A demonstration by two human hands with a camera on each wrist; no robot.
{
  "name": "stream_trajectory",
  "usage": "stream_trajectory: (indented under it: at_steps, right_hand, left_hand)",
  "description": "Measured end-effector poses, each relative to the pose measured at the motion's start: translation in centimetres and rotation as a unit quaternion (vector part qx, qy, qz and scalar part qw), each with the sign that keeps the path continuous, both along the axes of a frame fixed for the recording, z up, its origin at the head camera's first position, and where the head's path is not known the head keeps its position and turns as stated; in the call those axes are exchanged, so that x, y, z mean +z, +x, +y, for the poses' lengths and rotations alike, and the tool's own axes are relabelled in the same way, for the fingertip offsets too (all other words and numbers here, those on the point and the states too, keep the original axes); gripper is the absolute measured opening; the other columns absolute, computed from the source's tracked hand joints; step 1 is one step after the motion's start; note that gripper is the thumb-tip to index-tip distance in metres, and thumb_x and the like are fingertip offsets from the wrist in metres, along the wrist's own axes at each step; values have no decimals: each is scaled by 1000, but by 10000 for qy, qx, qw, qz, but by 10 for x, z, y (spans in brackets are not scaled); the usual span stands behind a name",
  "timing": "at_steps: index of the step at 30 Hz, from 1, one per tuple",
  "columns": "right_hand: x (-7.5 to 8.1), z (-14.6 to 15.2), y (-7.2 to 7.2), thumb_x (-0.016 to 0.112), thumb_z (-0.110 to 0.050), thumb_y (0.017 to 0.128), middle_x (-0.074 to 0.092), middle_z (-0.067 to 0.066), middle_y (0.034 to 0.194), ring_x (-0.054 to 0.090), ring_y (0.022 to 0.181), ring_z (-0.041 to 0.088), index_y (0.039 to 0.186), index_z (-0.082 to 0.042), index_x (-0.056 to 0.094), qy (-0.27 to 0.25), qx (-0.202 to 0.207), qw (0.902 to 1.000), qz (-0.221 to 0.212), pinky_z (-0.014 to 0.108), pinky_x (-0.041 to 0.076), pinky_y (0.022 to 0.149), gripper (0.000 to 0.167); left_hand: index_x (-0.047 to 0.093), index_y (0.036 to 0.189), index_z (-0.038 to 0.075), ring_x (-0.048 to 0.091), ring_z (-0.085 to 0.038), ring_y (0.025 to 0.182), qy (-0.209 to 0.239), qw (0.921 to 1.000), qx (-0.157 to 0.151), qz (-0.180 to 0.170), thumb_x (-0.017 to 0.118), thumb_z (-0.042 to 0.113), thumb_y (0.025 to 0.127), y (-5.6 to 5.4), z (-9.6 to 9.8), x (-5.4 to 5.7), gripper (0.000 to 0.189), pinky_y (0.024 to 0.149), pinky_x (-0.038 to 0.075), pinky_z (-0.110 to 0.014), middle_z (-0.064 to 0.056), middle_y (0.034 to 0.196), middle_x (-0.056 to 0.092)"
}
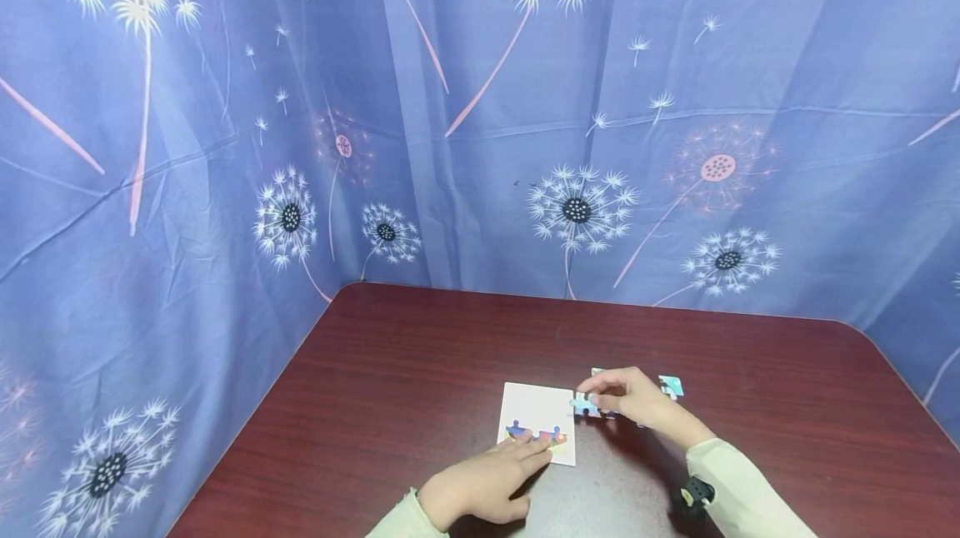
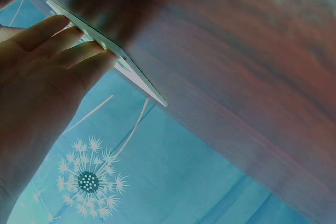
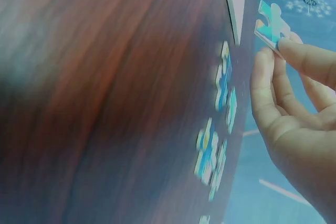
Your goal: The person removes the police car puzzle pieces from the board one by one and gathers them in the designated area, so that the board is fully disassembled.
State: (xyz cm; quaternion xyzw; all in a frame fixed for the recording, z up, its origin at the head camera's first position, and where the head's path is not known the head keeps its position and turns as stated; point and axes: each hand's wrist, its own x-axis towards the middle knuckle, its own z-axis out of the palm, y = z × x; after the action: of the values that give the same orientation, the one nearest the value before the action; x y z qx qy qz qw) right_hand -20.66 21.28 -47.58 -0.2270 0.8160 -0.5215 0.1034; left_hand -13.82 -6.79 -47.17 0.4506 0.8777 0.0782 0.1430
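A square white puzzle board (image 1: 531,401) lies on the table, with a colourful row of joined pieces (image 1: 556,435) along its near part. My left hand (image 1: 491,484) rests on that near part with its fingers extended, covering some of the row. In the left wrist view, the fingertips (image 2: 100,52) lie on the board (image 2: 142,80) near its edge. My right hand (image 1: 637,405) pinches a light-blue jigsaw piece (image 3: 274,24) between thumb and fingers. The piece is raised above the table, close beside the board's right edge in the head view.
Several loose jigsaw pieces (image 3: 207,148) lie on the table right of the board, partly hidden by my right hand in the head view. One teal piece (image 1: 672,386) shows beyond that hand. Around the dark red-brown table (image 1: 390,371) hangs a blue dandelion-print curtain (image 1: 480,188).
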Motion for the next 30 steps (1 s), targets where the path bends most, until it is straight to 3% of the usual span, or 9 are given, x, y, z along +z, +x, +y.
stream_trajectory:
  at_steps: [8, 15, 23, 30]
  right_hand:
    - [1, 25, 3, 62, -4, 92, 68, 19, 99, 63, 77, 13, 111, 8, 65, 48, -216, 9998, -15, 32, 56, 67, 24]
    - [0, 48, 6, 61, -6, 92, 67, 22, 107, 63, 80, 10, 113, 8, 65, 201, -474, 9987, 53, 31, 56, 66, 25]
    - [2, 73, 9, 61, -4, 91, 64, 25, 111, 66, 80, 15, 117, 8, 63, 192, -809, 9963, -224, 36, 58, 68, 29]
    - [-1, 93, 14, 62, -3, 91, 64, 27, 110, 65, 79, 10, 114, 9, 64, 409, -1044, 9934, -220, 34, 57, 67, 27]
  left_hand:
    - [37, 147, 6, 24, -25, 144, -6, 10000, -9, 10, 58, 23, 90, 0, 0, 1, 63, 114, 27, -36, -7, 156, 27]
    - [40, 145, 4, 29, -28, 142, -8, 9993, -168, 343, 55, 24, 90, 0, -2, 0, 61, 112, 31, -36, -10, 154, 32]
    - [36, 148, 6, 23, -26, 144, -9, 10000, 0, -59, 59, 22, 91, 0, -1, 1, 63, 114, 27, -37, -8, 157, 26]
    - [37, 147, 6, 23, -26, 144, 25, 9999, 8, -104, 58, 22, 90, 1, -1, 2, 63, 114, 27, -37, -8, 157, 27]
